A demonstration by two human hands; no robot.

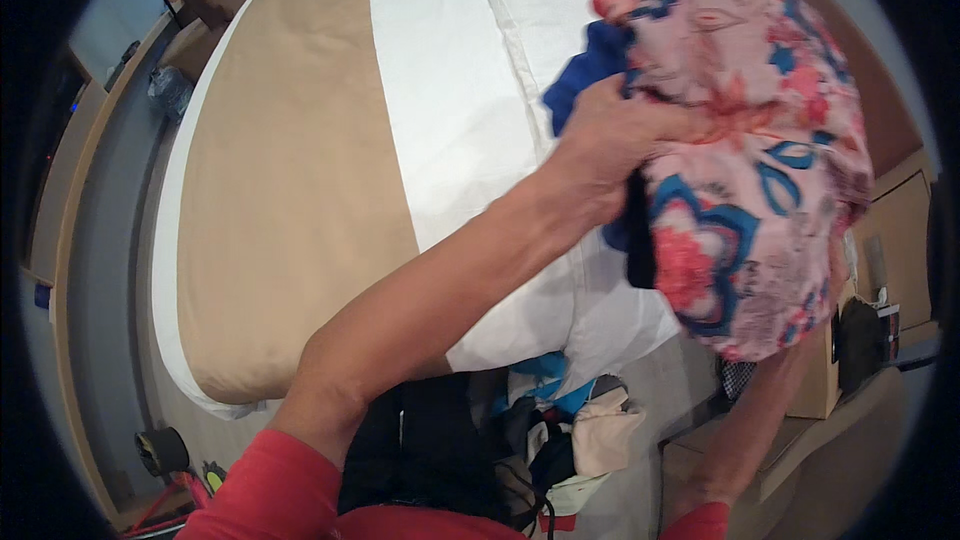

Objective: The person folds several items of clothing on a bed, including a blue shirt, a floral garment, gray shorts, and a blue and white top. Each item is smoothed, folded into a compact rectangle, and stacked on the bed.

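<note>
A pink floral cloth (750, 187) with red and teal patterns is lifted at the right, over the edge of the bed. My left hand (619, 135) grips it at its left side, fingers partly hidden in the folds. Dark blue fabric (589, 79) shows bunched beside and beneath that hand. Most of my right hand (838, 270) is hidden behind the cloth's right edge, so its grip is not visible. Below lies the bed with a tan and white cover (292, 165).
A pile of mixed clothes (600, 435) lies on the floor near my legs. At the right stand a wooden cabinet (814, 382) and a brown chair or seat (840, 457). A clear plastic bag (171, 90) sits beyond the bed's left edge.
</note>
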